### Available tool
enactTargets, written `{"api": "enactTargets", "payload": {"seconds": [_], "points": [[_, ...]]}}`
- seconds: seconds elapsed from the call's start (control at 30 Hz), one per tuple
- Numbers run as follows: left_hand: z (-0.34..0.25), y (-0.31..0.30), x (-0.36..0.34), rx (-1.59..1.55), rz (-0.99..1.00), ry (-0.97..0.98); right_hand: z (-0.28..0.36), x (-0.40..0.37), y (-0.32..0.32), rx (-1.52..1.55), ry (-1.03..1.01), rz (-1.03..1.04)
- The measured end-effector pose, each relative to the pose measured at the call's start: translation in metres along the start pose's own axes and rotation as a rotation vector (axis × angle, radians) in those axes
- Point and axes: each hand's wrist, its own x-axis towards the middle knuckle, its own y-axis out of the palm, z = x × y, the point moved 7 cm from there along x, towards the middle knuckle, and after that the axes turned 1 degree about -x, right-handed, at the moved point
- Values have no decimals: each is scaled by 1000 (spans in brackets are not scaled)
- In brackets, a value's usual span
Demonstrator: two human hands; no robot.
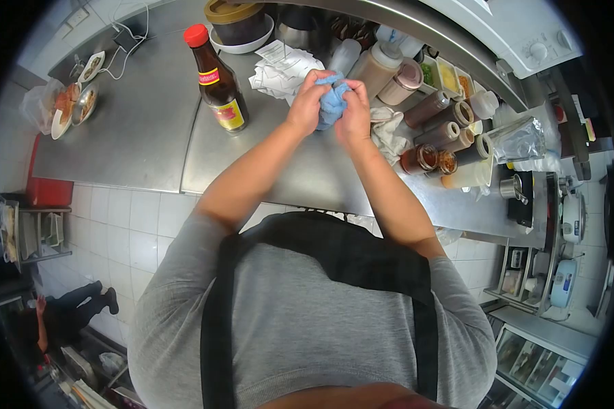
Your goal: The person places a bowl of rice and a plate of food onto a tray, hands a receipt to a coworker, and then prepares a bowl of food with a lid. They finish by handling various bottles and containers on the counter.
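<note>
Both of my hands hold a crumpled blue cloth [332,102] above the steel counter [150,129]. My left hand [308,101] grips its left side, fingers curled over the top. My right hand [354,108] clasps its right side, pressed close against the left hand. A dark sauce bottle [217,80] with a red cap and yellow label stands upright on the counter, left of my hands. White crumpled paper [280,68] lies just behind my left hand.
Several sauce bottles and spice jars [436,129] crowd the counter to the right. A lidded bowl [239,27] sits at the back. Plates of food [71,105] stand far left. Another person [68,313] is at the lower left. Appliances [566,225] line the right.
</note>
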Motion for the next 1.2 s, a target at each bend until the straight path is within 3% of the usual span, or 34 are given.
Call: {"api": "enactTargets", "payload": {"seconds": [0.13, 0.23, 0.33, 0.43, 0.67, 0.77, 0.87, 0.97, 1.07, 1.17, 1.2], "points": [[5, 5, 4, 46, -27, -173, 8, 1, 2, 6, -41, -123], [5, 5, 10, 125, -109, -95, 6, 5, 0, -364, -165, -202], [-7, 7, 6, 445, -193, 11, 7, -12, 9, -722, -437, -170], [-6, 4, -10, 528, -113, 220, -4, -23, 4, -866, -559, -68], [7, -4, -16, 449, -115, 148, -8, -39, 7, -1027, -759, 42], [14, -13, -26, 458, -164, 178, -30, -41, -12, -1055, -467, 158], [51, -45, -34, 587, -253, 102, -44, -45, -30, -1144, -385, 142], [65, -59, -37, 657, -262, 12, -67, -40, -53, -1381, 8, 252], [50, -56, -43, 961, -208, 7, -67, -42, -63, -1507, -150, 217], [36, -51, -45, 1065, -167, 2, -45, -53, -51, -1432, -84, 174], [28, -51, -49, 1132, -217, 84, -33, -59, -48, -1325, -290, 105]]}}
